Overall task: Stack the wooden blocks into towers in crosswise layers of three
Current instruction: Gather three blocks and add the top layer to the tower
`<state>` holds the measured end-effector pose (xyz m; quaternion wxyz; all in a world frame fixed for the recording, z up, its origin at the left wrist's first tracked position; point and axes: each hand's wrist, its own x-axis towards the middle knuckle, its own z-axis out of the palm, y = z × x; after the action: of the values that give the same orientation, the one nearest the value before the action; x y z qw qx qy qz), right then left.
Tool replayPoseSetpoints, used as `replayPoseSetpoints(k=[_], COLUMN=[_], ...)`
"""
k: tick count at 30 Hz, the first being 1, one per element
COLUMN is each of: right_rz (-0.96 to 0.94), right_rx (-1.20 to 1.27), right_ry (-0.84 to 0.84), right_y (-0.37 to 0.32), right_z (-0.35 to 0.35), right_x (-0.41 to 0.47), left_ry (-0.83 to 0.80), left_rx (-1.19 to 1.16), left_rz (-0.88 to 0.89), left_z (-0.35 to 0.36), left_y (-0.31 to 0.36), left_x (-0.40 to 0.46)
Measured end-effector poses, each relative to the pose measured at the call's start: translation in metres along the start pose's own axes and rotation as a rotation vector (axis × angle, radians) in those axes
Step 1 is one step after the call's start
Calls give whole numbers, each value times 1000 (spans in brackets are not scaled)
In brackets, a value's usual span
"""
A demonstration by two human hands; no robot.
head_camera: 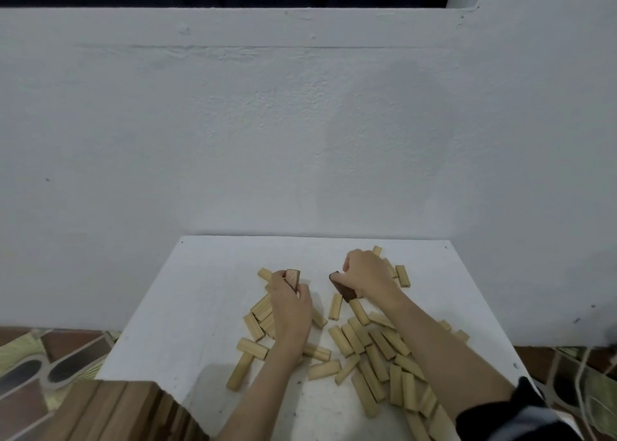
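Several pale wooden blocks [374, 357] lie scattered flat on a white tabletop [207, 300]. My left hand [289, 307] grips a reddish-brown block [293, 278] held on end near the table's middle. My right hand [365, 273], a little to the right, holds a dark brown block [344, 290] tilted down toward the table. A stacked tower of brown wooden blocks [133, 410] stands at the near left corner, seen from above and partly cut off by the frame.
A white wall [300, 123] rises directly behind the table's far edge. Patterned tiled floor [40, 367] shows on both sides. A dark sleeve [521, 410] covers my right upper arm at the lower right.
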<state>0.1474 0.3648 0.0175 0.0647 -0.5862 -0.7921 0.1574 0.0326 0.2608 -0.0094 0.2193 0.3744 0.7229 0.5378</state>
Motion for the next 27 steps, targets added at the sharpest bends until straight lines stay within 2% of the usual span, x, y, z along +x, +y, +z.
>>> replayPoseSetpoints(k=[3, 7, 12, 18, 27], right_rz=[20, 71, 110, 157, 136], right_rx=[-58, 51, 493, 753, 852], right_ry=[-50, -34, 78, 38, -63], right_y=[-4, -11, -17, -21, -19], right_z=[15, 15, 1, -8, -2], right_x=[-9, -19, -42, -91, -170], left_ry=[-3, -8, -14, -206, -339], left_rx=[-7, -35, -61, -16, 146], left_rz=[14, 12, 27, 84, 66], left_z=[-6, -14, -28, -43, -73], left_y=[2, 6, 18, 28, 27], left_x=[-8, -16, -28, -57, -101])
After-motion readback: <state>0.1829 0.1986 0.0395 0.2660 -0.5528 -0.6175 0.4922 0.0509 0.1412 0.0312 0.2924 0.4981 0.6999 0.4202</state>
